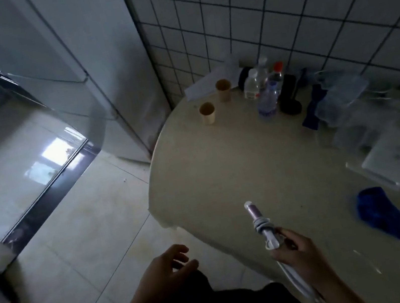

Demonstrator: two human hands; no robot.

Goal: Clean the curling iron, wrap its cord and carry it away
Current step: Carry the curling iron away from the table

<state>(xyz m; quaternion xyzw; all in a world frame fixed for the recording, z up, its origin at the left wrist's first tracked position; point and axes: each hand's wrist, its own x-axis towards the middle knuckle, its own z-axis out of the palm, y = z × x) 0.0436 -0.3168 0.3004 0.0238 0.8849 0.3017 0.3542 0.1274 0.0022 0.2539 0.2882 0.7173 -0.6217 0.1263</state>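
Note:
My right hand (298,248) grips the handle of the curling iron (257,221), a slim purple and white barrel that points up and away over the near edge of the round beige table (223,168). White cord is wound around the iron's middle, and a further length of cord (299,284) trails down below my wrist. My left hand (169,267) hovers over the floor to the left with fingers loosely spread, holding nothing. A crumpled blue cloth (381,211) lies on the table to the right of the iron.
At the table's back stand two paper cups (207,113), several plastic bottles (267,92), a black object (289,96) and clear plastic containers (349,100). A white box (393,158) sits at right. A tiled wall rises behind. A glossy cabinet (23,159) stands left over the tiled floor.

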